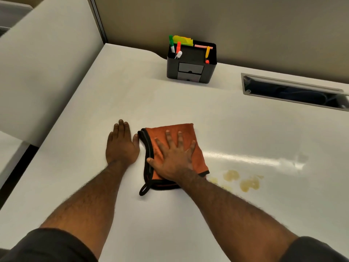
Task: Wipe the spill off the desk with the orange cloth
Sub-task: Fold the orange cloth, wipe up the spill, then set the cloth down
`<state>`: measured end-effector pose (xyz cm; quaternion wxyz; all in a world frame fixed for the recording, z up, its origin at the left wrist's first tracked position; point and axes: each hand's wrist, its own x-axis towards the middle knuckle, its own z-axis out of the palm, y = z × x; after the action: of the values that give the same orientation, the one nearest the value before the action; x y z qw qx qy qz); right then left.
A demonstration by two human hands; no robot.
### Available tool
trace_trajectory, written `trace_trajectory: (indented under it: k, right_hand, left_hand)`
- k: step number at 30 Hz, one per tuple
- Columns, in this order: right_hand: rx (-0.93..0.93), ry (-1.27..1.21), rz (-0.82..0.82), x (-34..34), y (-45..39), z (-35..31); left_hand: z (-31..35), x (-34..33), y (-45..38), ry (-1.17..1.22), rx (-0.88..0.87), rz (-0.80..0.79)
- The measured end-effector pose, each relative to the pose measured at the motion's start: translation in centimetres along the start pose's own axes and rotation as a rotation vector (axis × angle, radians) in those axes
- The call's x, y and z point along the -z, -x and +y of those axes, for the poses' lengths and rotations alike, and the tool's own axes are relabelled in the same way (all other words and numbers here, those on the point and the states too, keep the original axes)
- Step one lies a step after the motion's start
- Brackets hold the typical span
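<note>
An orange cloth (186, 132) with a black hem and a hanging loop lies folded on the white desk (245, 120). My right hand (174, 157) presses flat on it, fingers spread, palm down. Flat on the bare desk just left of the cloth rests my left hand (121, 144), its thumb close to the cloth's edge. A yellowish spill (245, 181) of several blotches sits on the desk to the right of the cloth, with a faint patch touching the cloth's lower right corner.
A black desk organiser (190, 69) with markers and sticky notes stands at the back. A cable slot (294, 91) with a raised metal lid opens at the back right. Partition walls (47, 72) line the left and rear desk edges.
</note>
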<state>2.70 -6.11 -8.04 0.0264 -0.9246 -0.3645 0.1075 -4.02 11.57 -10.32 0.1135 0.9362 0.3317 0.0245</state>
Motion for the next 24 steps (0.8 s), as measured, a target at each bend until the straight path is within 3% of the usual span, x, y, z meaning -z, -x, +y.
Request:
trace_trajectory:
  k: [13, 19, 24]
  right_hand:
    - [0.101, 0.011, 0.034, -1.2, 5.6, -1.8]
    - [0.117, 0.005, 0.063, -1.4, 7.7, 1.4]
    - [0.004, -0.001, 0.07, -0.8, 8.6, 6.0]
  left_hand:
    - [0.0, 0.9, 0.3, 0.024, -0.006, -0.068]
    - [0.3, 0.6, 0.2, 0.027, 0.02, -0.057]
    - [0.1, 0.3, 0.3, 0.018, 0.021, -0.043]
